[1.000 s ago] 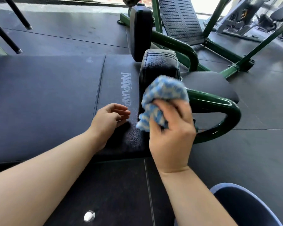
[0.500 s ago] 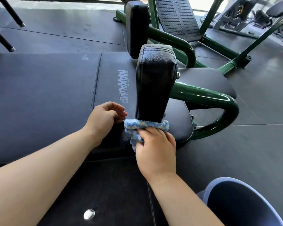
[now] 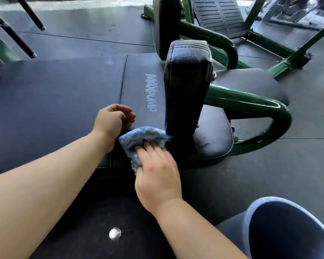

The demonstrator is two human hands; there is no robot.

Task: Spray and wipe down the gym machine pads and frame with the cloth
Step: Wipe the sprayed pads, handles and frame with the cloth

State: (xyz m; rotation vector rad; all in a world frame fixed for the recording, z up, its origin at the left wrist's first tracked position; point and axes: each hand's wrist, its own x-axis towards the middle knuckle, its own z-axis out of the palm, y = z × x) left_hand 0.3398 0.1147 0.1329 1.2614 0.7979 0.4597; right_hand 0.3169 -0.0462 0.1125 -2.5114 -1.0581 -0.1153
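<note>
Cloth (image 3: 138,140), blue, bunched under the right hand (image 3: 157,176), pressed on the flat pad (image 3: 138,90) at the upright pad's (image 3: 187,86) base. Left hand (image 3: 112,122) rests loosely curled, empty. Green frame (image 3: 251,105) apparently unwiped; no sprayer visible.

Dark rubber floor tiles (image 3: 94,25) with thin seams cover the room. Beyond them, at the far edge of the floor, a bright strip of daylight (image 3: 79,4) falls. Black bars (image 3: 29,13) slant down onto the floor at its far left. To the far right of the strip stands grey equipment (image 3: 288,14), blurred.
</note>
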